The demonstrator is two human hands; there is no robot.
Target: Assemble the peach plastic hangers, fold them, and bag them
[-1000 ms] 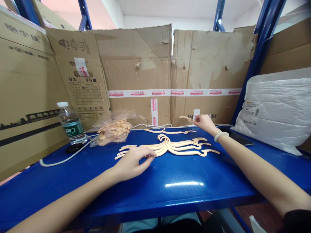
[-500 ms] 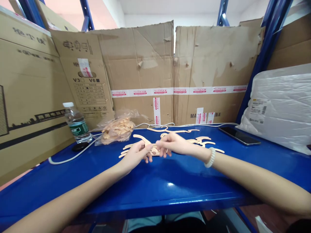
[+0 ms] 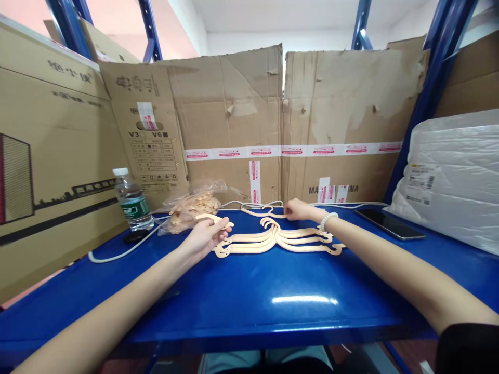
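My left hand (image 3: 208, 236) is closed on a cream curved hanger piece (image 3: 206, 217), which sticks out past the thumb on both sides; the fingers hide part of it. Farther back, my right hand (image 3: 302, 210) pinches the right end of a cream clothes hanger (image 3: 255, 213) that lies on the blue table. Between my hands and nearer to me, several cream clothes hangers (image 3: 249, 249) lie overlapped in a row, their hooks bunched together and pointing away from me. The left ends of these hangers lie just beside and below my left hand.
A clear bag of cream hanger pieces (image 3: 195, 208) sits at the back left, beside a water bottle (image 3: 132, 202) and a black round object (image 3: 135, 236). A white cable (image 3: 117, 259) curves along the left. Rightward lie a phone (image 3: 390, 223) and a white wrapped package (image 3: 448, 182). Cardboard (image 3: 234, 119) walls the back.
My hands have moved apart. The left drew back leftward with the hanger piece; the right went right and back to the rear hanger. The overlapped hangers in front are now uncovered.
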